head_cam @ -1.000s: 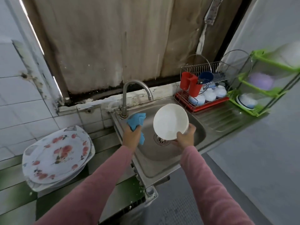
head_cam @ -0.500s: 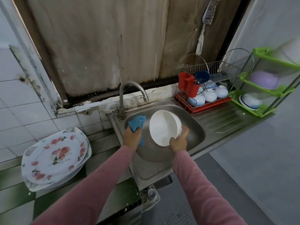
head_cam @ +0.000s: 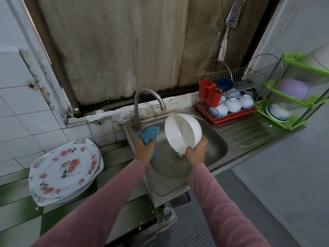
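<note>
Single head view, close above sink point(head_cam: 219, 145), facing forward-down toward wall.

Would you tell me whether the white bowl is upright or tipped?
Tipped: the right hand holds the bowl on edge, water streaming from it into the sink.

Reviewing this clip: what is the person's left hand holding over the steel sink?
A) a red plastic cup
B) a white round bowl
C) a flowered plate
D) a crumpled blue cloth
D: the left hand grips the crumpled blue cloth over the steel sink, while the right hand holds the tilted white round bowl.
</note>
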`<action>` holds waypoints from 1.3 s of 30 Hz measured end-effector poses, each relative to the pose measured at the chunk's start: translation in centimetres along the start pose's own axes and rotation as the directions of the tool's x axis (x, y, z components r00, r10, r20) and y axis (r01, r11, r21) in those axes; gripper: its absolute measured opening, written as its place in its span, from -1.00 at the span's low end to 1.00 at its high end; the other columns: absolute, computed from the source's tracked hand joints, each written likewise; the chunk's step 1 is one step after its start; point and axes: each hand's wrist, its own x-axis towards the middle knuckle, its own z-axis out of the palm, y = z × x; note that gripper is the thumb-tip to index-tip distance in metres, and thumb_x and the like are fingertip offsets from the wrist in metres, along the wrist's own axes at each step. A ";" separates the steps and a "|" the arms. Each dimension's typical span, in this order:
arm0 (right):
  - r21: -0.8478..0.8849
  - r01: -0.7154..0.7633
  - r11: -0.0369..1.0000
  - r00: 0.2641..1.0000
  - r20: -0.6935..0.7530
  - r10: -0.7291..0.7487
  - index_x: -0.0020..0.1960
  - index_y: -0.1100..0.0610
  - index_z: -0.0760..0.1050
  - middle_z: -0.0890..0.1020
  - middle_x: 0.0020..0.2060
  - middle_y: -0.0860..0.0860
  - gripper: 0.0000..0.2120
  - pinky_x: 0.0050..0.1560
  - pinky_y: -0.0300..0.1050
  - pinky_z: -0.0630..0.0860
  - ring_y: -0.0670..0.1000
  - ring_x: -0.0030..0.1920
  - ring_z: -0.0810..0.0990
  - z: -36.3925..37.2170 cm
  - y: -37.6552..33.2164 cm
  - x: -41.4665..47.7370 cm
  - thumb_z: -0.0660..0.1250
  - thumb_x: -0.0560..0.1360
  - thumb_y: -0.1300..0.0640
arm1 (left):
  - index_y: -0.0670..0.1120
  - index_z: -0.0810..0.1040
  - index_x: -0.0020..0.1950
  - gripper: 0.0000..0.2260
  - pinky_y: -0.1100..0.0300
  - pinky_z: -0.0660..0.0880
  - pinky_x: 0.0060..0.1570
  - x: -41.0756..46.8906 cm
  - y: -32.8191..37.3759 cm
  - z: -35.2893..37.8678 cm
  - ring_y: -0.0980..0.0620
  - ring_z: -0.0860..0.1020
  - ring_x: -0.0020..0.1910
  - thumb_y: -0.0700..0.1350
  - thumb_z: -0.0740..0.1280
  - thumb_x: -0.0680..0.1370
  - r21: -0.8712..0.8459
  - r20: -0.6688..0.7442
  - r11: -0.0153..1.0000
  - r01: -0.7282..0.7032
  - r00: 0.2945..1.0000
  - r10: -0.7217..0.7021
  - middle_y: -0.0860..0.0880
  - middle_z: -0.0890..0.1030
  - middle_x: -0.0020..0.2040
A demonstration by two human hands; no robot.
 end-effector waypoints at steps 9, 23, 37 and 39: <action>0.064 0.105 0.992 0.994 -0.018 -0.104 0.48 0.12 0.19 0.31 0.41 0.16 -0.25 0.27 -0.02 0.45 0.22 0.37 0.35 1.1 -0.9 -1.8 0.14 0.33 0.51 | -0.03 0.44 0.10 -0.90 0.17 0.37 -0.04 -0.2 -0.1 -1.3 0.10 0.47 -0.15 -0.20 0.26 0.61 -0.053 -0.009 0.998 0.030 1.000 -0.030 0.05 0.49 -0.14; 0.121 0.215 0.969 0.976 -0.053 -0.210 0.41 0.02 0.25 0.31 0.37 0.09 -0.36 0.20 -0.22 0.52 0.02 0.26 0.41 3.1 -1.9 -5.5 0.30 0.44 0.46 | 0.00 0.45 0.21 -0.83 0.03 0.48 0.13 -1.1 0.2 -5.0 -0.05 0.54 0.04 -0.18 0.25 0.63 -0.064 0.081 0.998 0.026 0.996 -0.021 -0.06 0.57 0.06; 0.297 -0.358 0.885 0.891 0.391 0.230 0.51 -0.07 0.05 0.37 0.29 0.12 -0.28 -0.08 0.12 0.65 0.23 0.12 0.52 11.9 -2.7 -11.5 0.11 0.49 0.46 | -0.06 0.34 0.37 -0.69 0.08 0.45 0.20 -1.7 -1.1 -15.4 -0.08 0.50 0.15 -0.16 0.25 0.63 -0.017 -0.341 0.993 -0.116 0.934 0.103 -0.08 0.51 0.15; 0.248 -0.382 0.890 0.851 0.471 0.234 0.43 -0.03 0.12 0.50 0.22 0.18 -0.47 -0.18 0.02 0.65 0.23 -0.03 0.64 13.5 -2.8 -12.6 0.19 0.56 0.30 | -0.06 0.34 0.35 -0.70 0.25 0.48 0.15 -1.4 -1.2 -17.3 0.00 0.50 0.09 -0.18 0.26 0.63 -0.038 -0.394 0.986 -0.165 0.909 0.137 -0.08 0.50 0.14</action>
